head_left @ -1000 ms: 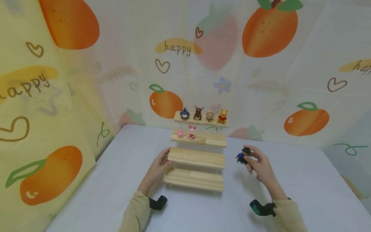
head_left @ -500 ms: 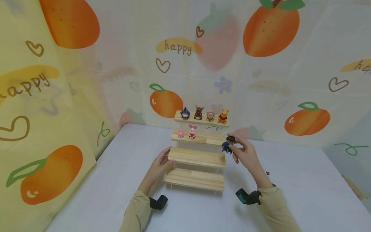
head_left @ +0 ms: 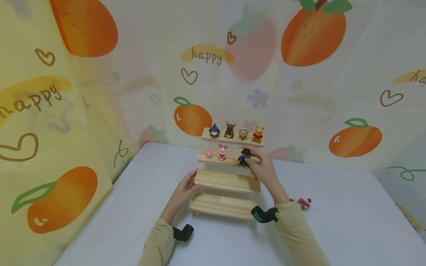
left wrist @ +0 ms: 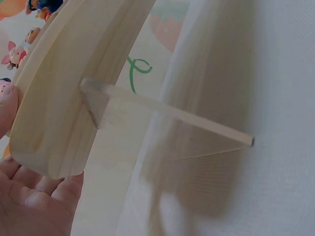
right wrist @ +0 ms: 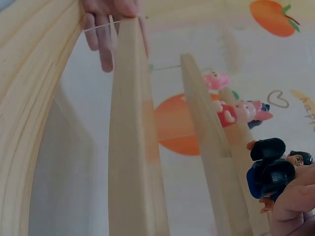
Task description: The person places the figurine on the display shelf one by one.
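A four-step wooden display shelf (head_left: 229,180) stands on the white table. My left hand (head_left: 181,190) grips the left end of its third board from the top, thumb above and fingers beneath. My right hand (head_left: 265,170) pinches a small toy figure (right wrist: 273,172) with dark hair, a blue top and black lower parts. That figure overlaps the right half of the second board in the head view. Further left on this board sit a pink piglet figure (head_left: 222,153) in red and a smaller pink figure (head_left: 209,154).
Along the top board sit a blue donkey figure (head_left: 214,130), a brown big-eared figure (head_left: 229,130), a beige figure (head_left: 243,133) and a yellow bear (head_left: 257,135). A pink-and-red toy (head_left: 304,204) lies right of my right forearm. Fruit-printed cloth (head_left: 159,111) hangs behind.
My right hand has carried the dark-haired toy figure leftward from beside the shelf to the second board. The pink-and-red toy on the table has come into fuller view. My left hand has stayed put.
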`<action>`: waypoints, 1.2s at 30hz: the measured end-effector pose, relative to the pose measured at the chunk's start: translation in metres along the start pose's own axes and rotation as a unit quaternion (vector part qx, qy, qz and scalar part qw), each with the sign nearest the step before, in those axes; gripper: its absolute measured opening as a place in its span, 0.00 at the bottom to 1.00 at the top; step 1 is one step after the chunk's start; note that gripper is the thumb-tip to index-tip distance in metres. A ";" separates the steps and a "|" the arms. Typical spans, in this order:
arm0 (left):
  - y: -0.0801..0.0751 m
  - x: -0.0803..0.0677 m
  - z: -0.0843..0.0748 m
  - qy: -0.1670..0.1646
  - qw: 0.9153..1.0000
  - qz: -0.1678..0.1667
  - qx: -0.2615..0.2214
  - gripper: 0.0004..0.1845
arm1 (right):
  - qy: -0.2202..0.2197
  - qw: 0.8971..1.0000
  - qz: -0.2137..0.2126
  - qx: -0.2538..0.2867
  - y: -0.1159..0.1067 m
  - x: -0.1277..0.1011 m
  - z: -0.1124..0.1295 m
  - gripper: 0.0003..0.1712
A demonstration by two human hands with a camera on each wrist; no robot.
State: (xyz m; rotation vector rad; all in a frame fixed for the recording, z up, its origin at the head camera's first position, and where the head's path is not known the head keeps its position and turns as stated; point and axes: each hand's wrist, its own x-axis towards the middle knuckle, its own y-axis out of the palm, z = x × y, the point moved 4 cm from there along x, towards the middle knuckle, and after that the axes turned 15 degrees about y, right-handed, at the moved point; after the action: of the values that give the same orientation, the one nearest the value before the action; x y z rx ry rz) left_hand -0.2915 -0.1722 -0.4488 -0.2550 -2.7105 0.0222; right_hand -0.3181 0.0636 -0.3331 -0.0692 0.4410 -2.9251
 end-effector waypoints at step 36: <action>0.003 -0.002 -0.007 -0.004 1.000 -0.001 -0.003 0.32 | 0.021 0.999 -0.011 -0.029 0.011 0.031 -0.011 0.25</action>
State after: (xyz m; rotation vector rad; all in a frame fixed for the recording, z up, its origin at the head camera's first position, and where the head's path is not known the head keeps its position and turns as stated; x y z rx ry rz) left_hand -0.2865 -0.1693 -0.4437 -0.2544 -2.7188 0.0135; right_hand -0.3474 0.0506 -0.3466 -0.0212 0.5363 -2.9408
